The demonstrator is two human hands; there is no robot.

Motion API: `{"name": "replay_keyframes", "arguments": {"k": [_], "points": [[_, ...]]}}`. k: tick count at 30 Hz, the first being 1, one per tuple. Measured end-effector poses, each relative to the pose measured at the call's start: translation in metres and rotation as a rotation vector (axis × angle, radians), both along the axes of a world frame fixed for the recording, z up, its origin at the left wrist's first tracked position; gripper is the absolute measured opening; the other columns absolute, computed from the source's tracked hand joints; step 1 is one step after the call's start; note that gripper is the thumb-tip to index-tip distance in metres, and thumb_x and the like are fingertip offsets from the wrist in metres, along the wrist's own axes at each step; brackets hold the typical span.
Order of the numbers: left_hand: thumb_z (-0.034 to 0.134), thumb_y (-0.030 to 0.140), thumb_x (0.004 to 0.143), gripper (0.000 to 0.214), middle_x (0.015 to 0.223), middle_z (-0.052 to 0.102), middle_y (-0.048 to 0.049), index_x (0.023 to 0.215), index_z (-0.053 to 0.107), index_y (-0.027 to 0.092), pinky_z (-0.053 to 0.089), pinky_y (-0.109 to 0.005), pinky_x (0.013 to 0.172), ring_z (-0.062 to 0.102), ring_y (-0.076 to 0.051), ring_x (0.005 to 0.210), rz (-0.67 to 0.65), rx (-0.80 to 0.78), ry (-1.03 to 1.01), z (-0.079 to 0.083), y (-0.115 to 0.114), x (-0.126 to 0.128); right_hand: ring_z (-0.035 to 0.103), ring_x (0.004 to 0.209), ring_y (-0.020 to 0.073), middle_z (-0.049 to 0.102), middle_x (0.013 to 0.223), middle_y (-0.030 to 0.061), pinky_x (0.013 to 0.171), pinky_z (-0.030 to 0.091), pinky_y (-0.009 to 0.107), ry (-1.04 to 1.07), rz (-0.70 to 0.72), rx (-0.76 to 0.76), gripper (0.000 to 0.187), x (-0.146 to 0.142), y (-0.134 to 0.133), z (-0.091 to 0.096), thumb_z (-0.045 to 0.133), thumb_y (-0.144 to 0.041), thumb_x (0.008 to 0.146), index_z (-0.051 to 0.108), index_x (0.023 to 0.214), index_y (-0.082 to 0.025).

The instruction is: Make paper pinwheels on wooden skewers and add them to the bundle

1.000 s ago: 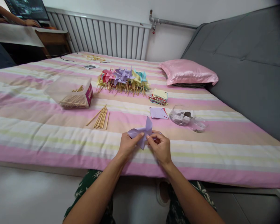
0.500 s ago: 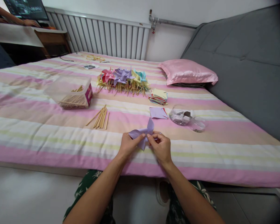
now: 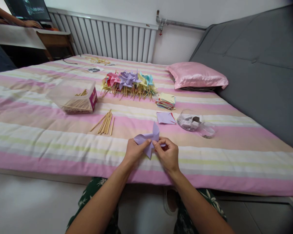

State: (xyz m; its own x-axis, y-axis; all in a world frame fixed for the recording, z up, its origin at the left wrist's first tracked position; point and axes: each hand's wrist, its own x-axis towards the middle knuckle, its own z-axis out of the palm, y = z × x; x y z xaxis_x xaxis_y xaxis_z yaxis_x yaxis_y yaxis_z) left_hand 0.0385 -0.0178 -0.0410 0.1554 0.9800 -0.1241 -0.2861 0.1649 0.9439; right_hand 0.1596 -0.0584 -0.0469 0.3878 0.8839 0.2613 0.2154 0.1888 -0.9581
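Both my hands hold a lilac paper pinwheel just above the near edge of the striped bed. My left hand pinches its left side. My right hand pinches the centre, fingers curled. Loose wooden sticks lie to the left of my hands. A flat lilac paper square lies beyond them.
A clear box of sticks stands at the left. A heap of finished pinwheels and a stack of coloured paper lie farther back. A clear jar is at the right, a pink pillow behind. Another person's hand rests at a desk, far left.
The pinwheel's upper blade dipped slightly and came back up. My hands stay in the same place on the paper.
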Motion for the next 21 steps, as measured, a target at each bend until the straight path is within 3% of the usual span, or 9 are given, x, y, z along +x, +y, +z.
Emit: {"name": "replay_keyframes", "arguments": {"k": [2,5,8,11,13,17,21], "points": [[0.078,0.027,0.059,0.021,0.066,0.067,-0.0014,0.072,0.07,0.013,0.044,-0.022,0.058,0.057,-0.012,0.058,0.02,-0.028,-0.071,0.001,0.0,0.0,0.059,0.062,0.011,0.063,0.095,0.005,0.054,0.047,0.023,0.126,0.004,0.031,0.029,-0.004,-0.001,0.001,0.072,-0.033,0.068,0.048,0.077,-0.02],[0.078,0.025,0.058,0.023,0.071,0.069,-0.0019,0.077,0.071,0.014,0.045,-0.022,0.061,0.058,-0.011,0.062,0.04,-0.055,-0.146,0.002,0.0,0.001,0.062,0.067,0.0121,0.062,0.095,0.0017,0.06,0.05,0.024,0.305,0.026,0.094,0.051,-0.008,0.0,-0.001,0.076,-0.028,0.065,0.041,0.102,-0.024],[0.078,0.024,0.058,0.023,0.071,0.069,-0.0028,0.078,0.071,0.013,0.046,-0.022,0.062,0.058,-0.011,0.062,0.04,-0.045,-0.164,0.003,-0.001,0.003,0.062,0.073,0.0139,0.063,0.088,0.0,0.065,0.05,0.026,0.442,0.086,0.055,0.062,-0.009,0.003,-0.004,0.076,-0.027,0.065,0.041,0.116,-0.024],[0.078,0.024,0.059,0.021,0.067,0.067,-0.0019,0.074,0.071,0.013,0.045,-0.022,0.06,0.056,-0.01,0.06,0.035,-0.026,-0.152,0.003,-0.005,0.007,0.059,0.067,0.0127,0.064,0.077,0.0004,0.062,0.048,0.025,0.542,0.132,-0.051,0.035,-0.008,0.004,-0.006,0.075,-0.031,0.065,0.059,0.093,-0.017],[0.078,0.025,0.059,0.02,0.065,0.066,-0.0014,0.073,0.071,0.013,0.043,-0.022,0.058,0.055,-0.01,0.058,0.036,-0.011,-0.128,0.001,-0.008,0.01,0.056,0.062,0.0113,0.062,0.07,-0.0003,0.059,0.045,0.024,0.597,0.125,-0.097,0.025,-0.007,0.004,-0.006,0.075,-0.031,0.064,0.062,0.078,-0.015],[0.078,0.028,0.06,0.02,0.063,0.064,-0.0017,0.07,0.07,0.012,0.042,-0.022,0.057,0.053,-0.011,0.058,0.022,0.015,-0.04,0.0,-0.011,0.01,0.052,0.058,0.0101,0.06,0.062,-0.0022,0.055,0.042,0.023,0.678,0.117,-0.119,0.021,-0.005,0.005,-0.005,0.077,-0.028,0.061,0.062,0.067,-0.014],[0.076,0.029,0.063,0.023,0.069,0.065,-0.0029,0.077,0.071,0.012,0.042,-0.023,0.061,0.055,-0.012,0.062,-0.191,0.015,-0.071,0.005,-0.007,-0.001,0.051,0.054,0.0104,0.059,0.059,-0.0028,0.054,0.042,0.024,0.758,0.169,-0.184,0.02,0.006,0.006,0.002,0.076,-0.025,0.059,0.06,0.064,-0.015]]}}
